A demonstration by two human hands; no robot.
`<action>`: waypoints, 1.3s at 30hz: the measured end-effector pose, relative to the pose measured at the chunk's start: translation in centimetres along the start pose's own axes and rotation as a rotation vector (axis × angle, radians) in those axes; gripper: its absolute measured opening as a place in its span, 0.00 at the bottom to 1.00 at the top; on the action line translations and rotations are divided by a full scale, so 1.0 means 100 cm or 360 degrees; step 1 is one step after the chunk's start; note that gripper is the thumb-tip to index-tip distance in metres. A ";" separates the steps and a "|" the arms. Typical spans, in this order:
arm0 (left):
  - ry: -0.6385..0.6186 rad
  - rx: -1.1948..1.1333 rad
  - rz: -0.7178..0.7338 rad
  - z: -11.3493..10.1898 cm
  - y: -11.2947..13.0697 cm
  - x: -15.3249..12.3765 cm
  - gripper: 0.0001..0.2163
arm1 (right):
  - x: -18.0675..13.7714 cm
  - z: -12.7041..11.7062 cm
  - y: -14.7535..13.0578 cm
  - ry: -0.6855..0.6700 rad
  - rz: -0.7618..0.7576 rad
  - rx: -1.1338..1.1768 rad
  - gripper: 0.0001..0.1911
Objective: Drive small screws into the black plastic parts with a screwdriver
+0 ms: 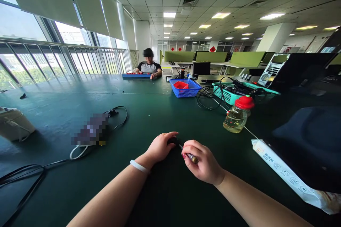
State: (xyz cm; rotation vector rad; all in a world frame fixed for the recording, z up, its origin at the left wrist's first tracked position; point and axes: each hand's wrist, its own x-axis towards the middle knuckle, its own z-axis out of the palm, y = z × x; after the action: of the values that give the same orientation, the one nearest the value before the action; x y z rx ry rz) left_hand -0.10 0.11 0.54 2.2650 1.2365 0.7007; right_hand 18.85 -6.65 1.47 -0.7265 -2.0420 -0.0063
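My left hand [161,147], a pale bracelet at its wrist, is curled around a small rounded black object [173,141] on the dark green tabletop [149,113]. Its exact kind does not show, since the fingers cover part of it. Pinched in the fingers of my right hand [201,161] is a slim screwdriver [192,157] with a brass-coloured end on its handle. The thin shaft points left, and its tip is at or close to the black object; contact cannot be made out.
A red-lidded bottle [238,115] stands to the right, near a white packet [287,175]. Beyond are a blue basket [185,90] and a teal basket [226,94] with cables. Leftward lie a blurred device [92,129] and black cords [29,181]. A person [149,65] sits at the far end.
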 end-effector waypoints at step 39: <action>0.0130 0.0459 -0.0010 0.006 -0.013 0.000 0.15 | -0.001 0.007 0.000 -0.0484 -0.0447 -0.0319 0.07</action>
State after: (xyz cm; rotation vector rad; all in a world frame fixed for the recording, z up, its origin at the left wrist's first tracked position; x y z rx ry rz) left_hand -0.55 0.67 -0.67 2.4816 1.4643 0.6535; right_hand 18.38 -6.52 0.99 -0.5826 -2.4471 -0.2806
